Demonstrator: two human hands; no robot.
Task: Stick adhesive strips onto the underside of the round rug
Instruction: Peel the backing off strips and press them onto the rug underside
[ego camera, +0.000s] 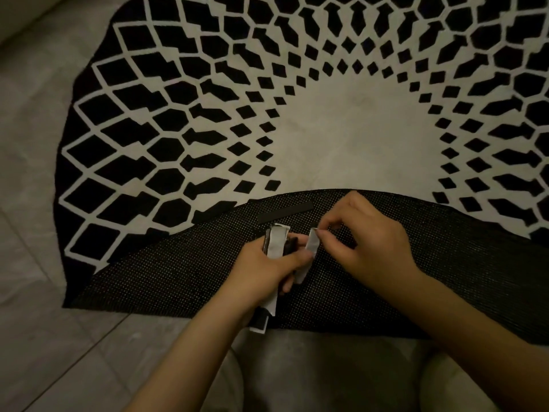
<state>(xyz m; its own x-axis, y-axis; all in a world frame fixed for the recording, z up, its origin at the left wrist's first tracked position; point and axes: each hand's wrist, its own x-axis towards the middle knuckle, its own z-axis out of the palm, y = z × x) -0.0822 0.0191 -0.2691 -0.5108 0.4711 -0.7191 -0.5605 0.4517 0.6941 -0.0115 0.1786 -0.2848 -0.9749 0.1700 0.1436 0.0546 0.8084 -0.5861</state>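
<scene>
The round rug (341,135), black and white in a diamond pattern, lies on the floor with its near edge folded over, showing a dark dotted underside (445,278). One dark adhesive strip (285,212) is stuck flat near the fold's far rim. My left hand (267,269) grips a bundle of white-backed strips (277,241) above the underside. My right hand (365,248) pinches the top end of a single white-backed strip (312,243) that my left fingers also hold.
Grey floor tiles (59,337) surround the rug on the left and in front. A pale ledge or furniture edge (23,16) runs across the far left corner. My knees (445,385) sit just below the folded edge.
</scene>
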